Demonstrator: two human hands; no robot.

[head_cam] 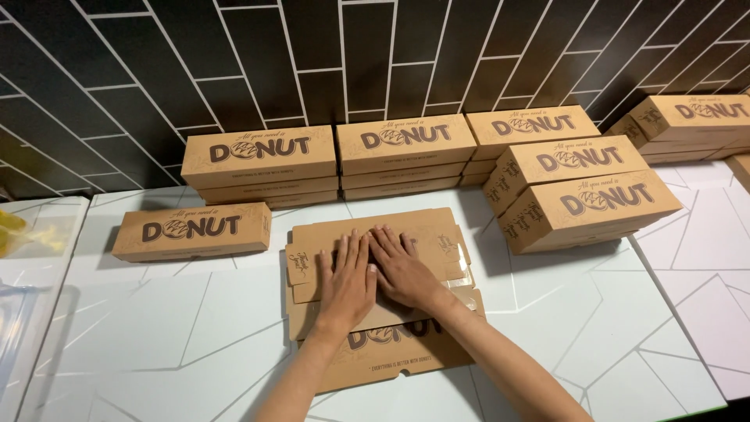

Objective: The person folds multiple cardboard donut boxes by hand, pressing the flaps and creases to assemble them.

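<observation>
At the far left of the white worktop [156, 328] a yellow bag [19, 232] shows at the edge, and just right of it one closed box [192, 230] lies alone. Behind it, against the dark tiled wall [234, 62], three low stacks [406, 152] of like boxes stand in a row. In the middle lies the flat box [375, 359], not yet formed, its flaps folded over each other. The left hand [346, 283] and the right hand [402, 270] lie on it side by side, touching, palms down and fingers spread, gripping nothing. Pressing well here likely means keeping even weight along the fold, so the crease sets straight and the card does not slide. To the right stand two skewed boxes [586, 203], with another stack [691, 121] beyond.
</observation>
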